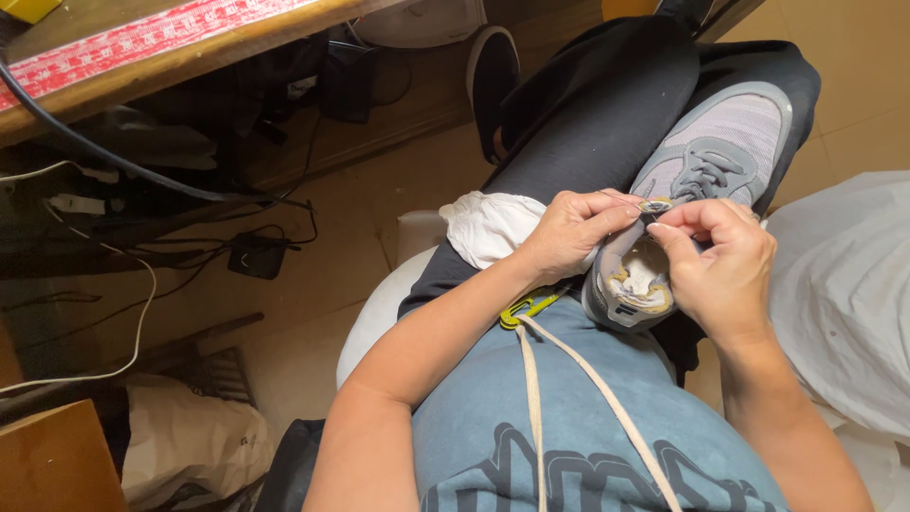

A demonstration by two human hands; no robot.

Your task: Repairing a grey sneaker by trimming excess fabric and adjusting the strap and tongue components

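Nearest the head camera, a blue shirt (569, 417) with two cream cords (569, 379) hangs below the forearms. Beyond it a grey sneaker (701, 180) rests on the person's lap, heel toward the body. Left hand (569, 232) pinches the tongue edge; right hand (720, 261) pinches a small piece at the collar, both grips closed. It looks light and soft-sided with a stiffer sole, so holding near the collar suits it.

Soft, warm indoor light, dim under the tabletop (190, 43); wide-angle bending at the edges, focus mostly sharp, no glare.
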